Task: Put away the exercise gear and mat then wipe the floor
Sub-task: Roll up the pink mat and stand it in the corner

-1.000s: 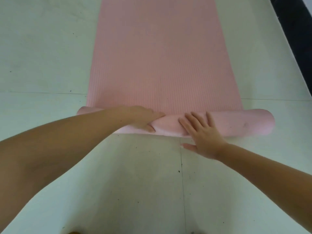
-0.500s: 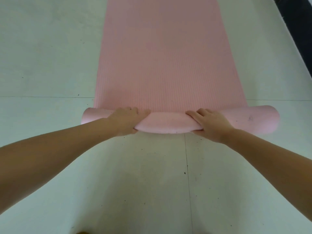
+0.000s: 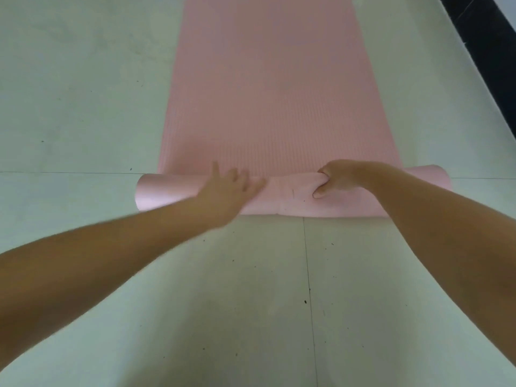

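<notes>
A pink exercise mat (image 3: 273, 88) lies lengthwise on the pale floor, running away from me. Its near end is rolled into a thick roll (image 3: 290, 198) lying crosswise. My left hand (image 3: 227, 191) rests on the roll's left half with fingers stretched forward, slightly blurred. My right hand (image 3: 336, 178) grips the roll right of centre, fingers curled over its far side and thumb on the near side. Both forearms reach in from the bottom corners.
Pale tiled floor (image 3: 83, 107) with thin joint lines and small dark specks surrounds the mat. A dark strip (image 3: 491, 51) with a white edge runs along the top right corner.
The roll has grown thicker and moved farther along the mat. My left hand went from gripping the roll to lying flat on it. My right hand curled more tightly round it.
</notes>
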`<state>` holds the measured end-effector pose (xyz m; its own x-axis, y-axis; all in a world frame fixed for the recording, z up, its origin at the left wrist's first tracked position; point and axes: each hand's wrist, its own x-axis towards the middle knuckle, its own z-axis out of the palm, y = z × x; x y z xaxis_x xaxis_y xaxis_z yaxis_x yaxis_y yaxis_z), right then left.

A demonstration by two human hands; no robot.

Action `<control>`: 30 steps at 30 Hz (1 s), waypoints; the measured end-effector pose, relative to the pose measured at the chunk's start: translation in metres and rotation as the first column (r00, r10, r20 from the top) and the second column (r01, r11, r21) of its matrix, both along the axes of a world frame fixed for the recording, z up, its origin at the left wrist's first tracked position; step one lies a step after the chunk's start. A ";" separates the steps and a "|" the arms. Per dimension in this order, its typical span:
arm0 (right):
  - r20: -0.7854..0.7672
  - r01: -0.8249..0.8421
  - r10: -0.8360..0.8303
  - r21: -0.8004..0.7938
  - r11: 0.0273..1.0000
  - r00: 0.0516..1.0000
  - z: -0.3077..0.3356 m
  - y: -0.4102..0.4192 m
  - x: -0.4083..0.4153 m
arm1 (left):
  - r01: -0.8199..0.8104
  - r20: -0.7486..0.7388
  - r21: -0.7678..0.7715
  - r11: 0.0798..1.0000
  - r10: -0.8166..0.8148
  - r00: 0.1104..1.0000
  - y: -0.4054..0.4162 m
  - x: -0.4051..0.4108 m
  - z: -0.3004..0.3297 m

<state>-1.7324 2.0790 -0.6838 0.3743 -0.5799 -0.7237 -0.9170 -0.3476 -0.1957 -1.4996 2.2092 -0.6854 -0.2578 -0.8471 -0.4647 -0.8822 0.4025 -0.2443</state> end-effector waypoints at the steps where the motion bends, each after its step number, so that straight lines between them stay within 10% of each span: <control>1: 0.011 0.041 -0.041 0.035 0.999 0.999 -0.002 -0.006 -0.001 | 0.004 -0.018 -0.055 0.998 -0.005 1.000 0.014 -0.015 -0.007; 6: 0.032 0.109 -0.114 0.138 0.984 0.993 -0.007 -0.018 -0.006 | -0.132 -0.062 -0.080 0.988 0.127 0.990 0.014 -0.034 -0.035; 9: 0.044 0.018 -0.010 -0.174 0.985 0.999 -0.011 -0.015 -0.008 | -0.116 -0.077 -0.031 0.993 0.113 0.991 -0.017 -0.026 -0.039; 15: 0.095 -0.165 0.355 -0.756 0.634 0.930 -0.050 0.059 -0.012 | -0.109 -0.052 0.136 0.985 0.117 0.992 -0.065 -0.014 -0.030; 20: -0.068 -0.256 0.281 -0.650 0.716 0.957 -0.050 0.045 -0.001 | -0.134 -0.035 0.204 0.970 0.144 0.989 -0.081 -0.011 -0.013; 26: 0.120 -0.120 0.180 -0.394 0.911 0.976 -0.008 0.009 0.005 | -0.280 0.116 0.014 0.960 0.277 0.954 -0.068 -0.041 0.022; 30: 0.201 -0.055 0.099 -0.210 0.976 0.975 0.004 -0.013 0.013 | -0.400 0.050 0.151 0.904 0.397 0.916 -0.055 -0.051 0.042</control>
<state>-1.7193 2.0659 -0.6798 0.5540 -0.6689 -0.4957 -0.8319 -0.4675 -0.2989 -1.5505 2.1545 -0.6434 0.0955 -0.7947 -0.5994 -0.9731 0.0523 -0.2244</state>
